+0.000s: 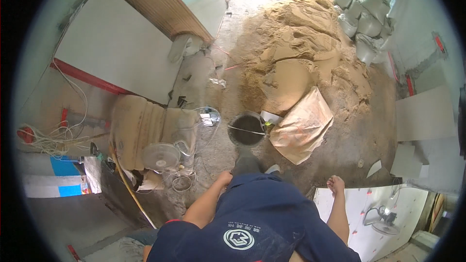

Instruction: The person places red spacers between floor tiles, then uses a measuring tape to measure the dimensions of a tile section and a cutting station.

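Observation:
My left hand (224, 178) hangs beside my dark blue shirt, partly hidden by it; its fingers cannot be made out. Out to the right, my right hand (335, 183) is loosely curled, with nothing visible in it. It hangs above a white board (354, 199). Both hands are apart from the black bucket (246, 137), which stands on the floor in front of my legs with its thin handle lying across the rim. Right of the bucket lies a crumpled brown paper sack (303, 128), against the foot of a sand heap (310, 43).
Stuffed bags (136, 121) are stacked at the left, with a round fan (161, 156) and loose cables beside them. Filled white sacks (364, 17) lean at the far right. A lamp (383, 221) sits at the near right. Large white panels (114, 43) stand at the left wall.

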Tool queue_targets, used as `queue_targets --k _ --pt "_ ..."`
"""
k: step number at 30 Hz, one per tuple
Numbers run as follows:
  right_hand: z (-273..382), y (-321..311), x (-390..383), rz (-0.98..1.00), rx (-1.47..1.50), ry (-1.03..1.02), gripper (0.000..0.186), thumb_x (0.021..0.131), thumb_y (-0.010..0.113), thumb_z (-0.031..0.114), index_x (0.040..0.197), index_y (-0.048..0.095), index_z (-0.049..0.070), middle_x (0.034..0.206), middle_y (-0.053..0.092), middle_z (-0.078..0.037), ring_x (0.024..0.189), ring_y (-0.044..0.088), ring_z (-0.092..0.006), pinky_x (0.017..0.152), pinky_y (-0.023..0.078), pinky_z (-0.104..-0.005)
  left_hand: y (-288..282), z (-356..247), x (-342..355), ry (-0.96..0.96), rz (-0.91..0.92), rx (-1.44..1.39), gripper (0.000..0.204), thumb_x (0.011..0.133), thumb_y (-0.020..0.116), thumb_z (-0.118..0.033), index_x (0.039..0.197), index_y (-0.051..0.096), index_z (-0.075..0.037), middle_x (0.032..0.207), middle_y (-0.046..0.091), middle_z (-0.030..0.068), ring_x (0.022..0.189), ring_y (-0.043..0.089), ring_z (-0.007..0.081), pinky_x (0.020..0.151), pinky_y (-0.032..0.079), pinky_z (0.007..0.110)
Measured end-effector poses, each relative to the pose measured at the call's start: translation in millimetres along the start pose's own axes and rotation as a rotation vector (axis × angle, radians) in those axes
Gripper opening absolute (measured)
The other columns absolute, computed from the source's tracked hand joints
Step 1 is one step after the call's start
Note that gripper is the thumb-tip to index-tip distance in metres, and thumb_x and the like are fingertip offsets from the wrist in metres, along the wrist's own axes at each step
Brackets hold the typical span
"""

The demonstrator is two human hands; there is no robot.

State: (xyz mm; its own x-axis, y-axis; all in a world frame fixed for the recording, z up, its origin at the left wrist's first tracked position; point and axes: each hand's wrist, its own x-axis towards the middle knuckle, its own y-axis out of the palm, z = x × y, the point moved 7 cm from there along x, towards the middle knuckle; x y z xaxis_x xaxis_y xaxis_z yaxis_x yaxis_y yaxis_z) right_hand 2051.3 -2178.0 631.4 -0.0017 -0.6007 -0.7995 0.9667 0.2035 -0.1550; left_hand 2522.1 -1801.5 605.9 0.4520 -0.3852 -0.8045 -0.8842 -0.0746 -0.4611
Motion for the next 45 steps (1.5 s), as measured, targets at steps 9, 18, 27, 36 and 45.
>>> queue_targets --k 9,18,27,36,45 --pt "-38 142 -20 0.188 -0.107 0.099 0.011 0.091 0.050 0.017 0.088 0.051 0.007 0.076 0.058 -0.007 0.056 0.059 -0.0152 0.039 0.043 -0.0236 -73 81 26 -0.169 -0.087 -0.594 0.024 0.079 0.052 -0.012 0.092 0.068 -0.001 0.086 0.067 0.0203 0.073 0.066 0.0302 0.064 0.052 0.037" --pt "-134 271 -70 0.126 -0.282 0.332 0.012 0.088 0.053 0.018 0.086 0.057 0.007 0.075 0.061 -0.007 0.057 0.060 -0.0168 0.051 0.051 -0.0287 -177 169 41 -0.083 -0.008 -0.311 0.026 0.078 0.060 -0.011 0.100 0.067 0.001 0.083 0.067 0.0124 0.078 0.064 0.0228 0.070 0.050 0.035" --pt "-66 474 -144 0.270 -0.338 0.029 0.019 0.089 0.058 0.021 0.094 0.065 0.004 0.082 0.066 -0.008 0.067 0.061 -0.0159 0.061 0.051 -0.0287 -373 246 93 -0.124 -0.038 -0.629 0.003 0.074 0.058 -0.008 0.074 0.060 -0.006 0.063 0.052 0.0033 0.054 0.049 0.0141 0.051 0.041 0.028" --pt "-25 462 -97 -0.031 -0.519 -0.265 0.039 0.084 0.054 0.039 0.091 0.066 0.003 0.079 0.068 -0.011 0.067 0.065 -0.0235 0.062 0.051 -0.0380 -271 90 163 -0.073 0.348 -0.255 0.003 0.076 0.057 -0.011 0.075 0.058 -0.009 0.062 0.051 0.0038 0.055 0.051 0.0163 0.050 0.042 0.030" --pt "-142 399 -171 -0.335 -0.560 -0.204 0.032 0.081 0.056 0.031 0.096 0.068 0.005 0.094 0.066 -0.021 0.091 0.062 -0.0368 0.076 0.049 -0.0457 -224 -31 173 0.155 0.496 0.065 0.006 0.077 0.057 -0.013 0.082 0.058 -0.009 0.067 0.053 0.0043 0.057 0.054 0.0179 0.051 0.044 0.031"
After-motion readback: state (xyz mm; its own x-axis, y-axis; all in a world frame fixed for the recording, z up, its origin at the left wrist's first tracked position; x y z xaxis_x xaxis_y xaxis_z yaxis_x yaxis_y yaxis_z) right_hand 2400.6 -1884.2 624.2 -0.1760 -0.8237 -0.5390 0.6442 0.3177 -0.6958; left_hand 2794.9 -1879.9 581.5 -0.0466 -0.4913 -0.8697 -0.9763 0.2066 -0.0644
